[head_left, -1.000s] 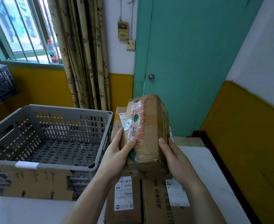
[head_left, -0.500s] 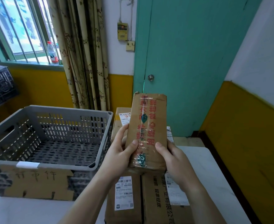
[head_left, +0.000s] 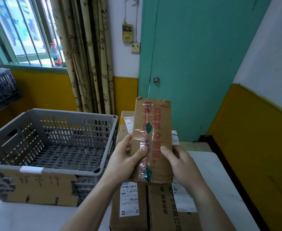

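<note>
A small brown cardboard parcel (head_left: 155, 129), sealed with clear tape printed in red characters, stands upright in the air in front of me. My left hand (head_left: 125, 157) grips its lower left edge, thumb across the taped face. My right hand (head_left: 178, 160) grips the lower right edge, thumb on the front. Both hands hold it above a stack of larger cardboard boxes (head_left: 160, 207) with white shipping labels.
A grey perforated plastic crate (head_left: 53, 140) sits to the left on the white table (head_left: 220, 180), with a cardboard sign on its front. A teal door (head_left: 195, 55), curtain, barred window with a bottle (head_left: 56, 55), and yellow wall lie beyond.
The parcel has turned in my hands from a tilted, edge-on pose to upright with its taped face toward me. Both hands stayed on its lower part.
</note>
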Demonstrator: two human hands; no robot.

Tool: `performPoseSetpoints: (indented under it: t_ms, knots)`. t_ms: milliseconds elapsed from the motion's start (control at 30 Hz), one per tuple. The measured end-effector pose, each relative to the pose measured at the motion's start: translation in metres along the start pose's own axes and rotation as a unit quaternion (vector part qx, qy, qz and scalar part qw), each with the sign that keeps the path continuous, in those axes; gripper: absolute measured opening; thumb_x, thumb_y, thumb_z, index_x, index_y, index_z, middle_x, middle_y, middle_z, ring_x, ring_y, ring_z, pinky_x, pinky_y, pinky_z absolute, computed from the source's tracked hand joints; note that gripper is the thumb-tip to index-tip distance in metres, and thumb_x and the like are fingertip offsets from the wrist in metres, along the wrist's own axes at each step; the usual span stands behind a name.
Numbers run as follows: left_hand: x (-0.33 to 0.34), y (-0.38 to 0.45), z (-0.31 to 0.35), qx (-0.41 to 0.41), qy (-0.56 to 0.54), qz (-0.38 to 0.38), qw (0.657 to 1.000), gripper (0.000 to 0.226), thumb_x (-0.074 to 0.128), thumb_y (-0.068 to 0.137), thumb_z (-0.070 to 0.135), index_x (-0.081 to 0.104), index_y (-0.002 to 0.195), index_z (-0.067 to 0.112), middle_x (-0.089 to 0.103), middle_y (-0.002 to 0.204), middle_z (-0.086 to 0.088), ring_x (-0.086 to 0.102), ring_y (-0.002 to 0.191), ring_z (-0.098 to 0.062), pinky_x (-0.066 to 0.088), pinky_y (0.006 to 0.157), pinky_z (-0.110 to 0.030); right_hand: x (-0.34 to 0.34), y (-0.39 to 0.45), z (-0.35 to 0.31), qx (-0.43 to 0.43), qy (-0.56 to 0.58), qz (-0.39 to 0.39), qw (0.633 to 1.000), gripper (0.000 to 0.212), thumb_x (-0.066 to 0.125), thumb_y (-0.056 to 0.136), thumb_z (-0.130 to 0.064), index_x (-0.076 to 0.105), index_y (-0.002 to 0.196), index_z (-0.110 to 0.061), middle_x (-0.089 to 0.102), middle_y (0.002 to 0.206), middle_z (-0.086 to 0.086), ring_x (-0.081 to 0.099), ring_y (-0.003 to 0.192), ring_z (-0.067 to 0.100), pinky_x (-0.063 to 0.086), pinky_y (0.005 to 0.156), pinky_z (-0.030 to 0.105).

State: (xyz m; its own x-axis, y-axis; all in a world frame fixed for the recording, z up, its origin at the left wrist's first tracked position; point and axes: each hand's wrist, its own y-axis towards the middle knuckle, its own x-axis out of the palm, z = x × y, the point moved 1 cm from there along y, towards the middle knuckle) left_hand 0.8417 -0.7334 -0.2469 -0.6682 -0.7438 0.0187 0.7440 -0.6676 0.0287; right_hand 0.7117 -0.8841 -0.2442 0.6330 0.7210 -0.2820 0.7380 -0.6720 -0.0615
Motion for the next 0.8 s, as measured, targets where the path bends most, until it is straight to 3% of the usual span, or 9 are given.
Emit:
performPoseSetpoints:
  t_ms: [67, 167, 267, 367, 467, 533, 600, 700, 800]
  knots:
    - [-0.001, 0.0, 0.002, -0.002, 0.006, -0.002, 1.0, 0.042, 0.073, 0.091, 0.045, 0.059, 0.13, 0.052, 0.075, 0.118, 0.006, 0.075, 0.104, -0.014, 0.064, 0.086, -0.04, -0.002, 0.0, -0.005, 0.005, 0.017, 0.005, 1.0, 0.048, 0.058, 0.083, -0.07, 0.067, 0.116, -0.037, 0.076, 0.099, -0.024, 0.073, 0.089, 0.001, 0.059, 0.074, 0.028]
    - [0.001, -0.001, 0.005, 0.011, 0.021, -0.018, 1.0, 0.041, 0.066, 0.099, 0.039, 0.055, 0.138, 0.042, 0.077, 0.116, 0.007, 0.076, 0.104, -0.014, 0.062, 0.088, -0.041, -0.003, 0.0, -0.008, -0.015, -0.016, 0.017, 1.0, 0.064, 0.049, 0.08, -0.088, 0.057, 0.132, -0.051, 0.073, 0.107, -0.027, 0.069, 0.099, 0.0, 0.058, 0.088, 0.034]
    - [0.002, -0.002, 0.005, 0.023, 0.037, -0.014, 0.999, 0.043, 0.064, 0.101, 0.032, 0.052, 0.143, 0.034, 0.077, 0.117, 0.008, 0.075, 0.106, -0.013, 0.061, 0.092, -0.042, 0.0, 0.0, -0.003, -0.024, -0.017, 0.017, 0.999, 0.053, 0.048, 0.084, -0.082, 0.059, 0.129, -0.056, 0.071, 0.106, -0.034, 0.068, 0.103, 0.0, 0.059, 0.094, 0.038]
    - [-0.001, 0.0, 0.002, 0.01, 0.047, -0.01, 0.999, 0.04, 0.068, 0.099, 0.033, 0.055, 0.137, 0.035, 0.077, 0.115, 0.007, 0.074, 0.106, -0.015, 0.061, 0.092, -0.045, 0.001, 0.0, 0.001, -0.019, 0.011, 0.008, 1.0, 0.046, 0.053, 0.087, -0.079, 0.061, 0.126, -0.057, 0.073, 0.11, -0.03, 0.071, 0.103, 0.002, 0.059, 0.095, 0.042]
    - [-0.003, 0.005, 0.004, -0.001, 0.062, 0.029, 0.998, 0.035, 0.072, 0.087, 0.056, 0.061, 0.117, 0.042, 0.075, 0.106, 0.011, 0.074, 0.097, -0.007, 0.064, 0.079, -0.032, 0.002, -0.001, -0.001, -0.009, 0.031, -0.002, 0.999, 0.052, 0.055, 0.076, -0.088, 0.062, 0.119, -0.06, 0.073, 0.109, -0.029, 0.072, 0.097, -0.002, 0.061, 0.091, 0.04]
    - [-0.002, 0.007, 0.008, -0.001, 0.078, 0.054, 0.995, 0.054, 0.066, 0.075, 0.073, 0.06, 0.114, 0.038, 0.073, 0.101, 0.011, 0.074, 0.087, 0.0, 0.06, 0.066, -0.019, 0.006, -0.001, -0.002, -0.009, 0.016, 0.017, 1.0, 0.06, 0.053, 0.07, -0.094, 0.062, 0.113, -0.054, 0.073, 0.104, -0.03, 0.072, 0.095, 0.0, 0.061, 0.088, 0.04]
    - [0.001, 0.008, 0.009, 0.005, 0.102, 0.061, 0.993, 0.067, 0.064, 0.074, 0.079, 0.058, 0.125, 0.036, 0.073, 0.104, 0.009, 0.074, 0.087, -0.003, 0.062, 0.072, -0.026, 0.007, 0.001, -0.005, -0.016, -0.011, 0.048, 0.999, 0.064, 0.048, 0.069, -0.098, 0.06, 0.107, -0.048, 0.07, 0.099, -0.034, 0.071, 0.092, 0.001, 0.061, 0.084, 0.038]
    - [0.003, 0.008, 0.006, 0.036, 0.14, 0.034, 0.989, 0.052, 0.059, 0.082, 0.077, 0.063, 0.123, 0.046, 0.073, 0.111, 0.004, 0.072, 0.1, -0.019, 0.06, 0.088, -0.046, 0.004, 0.003, -0.008, -0.033, -0.029, 0.071, 0.997, 0.064, 0.048, 0.07, -0.096, 0.062, 0.104, -0.043, 0.068, 0.098, -0.037, 0.07, 0.087, -0.005, 0.059, 0.08, 0.034]
    - [0.003, 0.009, 0.004, 0.046, 0.161, 0.03, 0.985, 0.044, 0.06, 0.085, 0.074, 0.066, 0.121, 0.049, 0.068, 0.114, 0.004, 0.071, 0.097, -0.014, 0.06, 0.086, -0.037, 0.002, 0.001, -0.003, -0.027, 0.007, 0.06, 0.998, 0.05, 0.057, 0.079, -0.08, 0.064, 0.106, -0.038, 0.073, 0.099, -0.027, 0.072, 0.088, -0.002, 0.062, 0.084, 0.04]
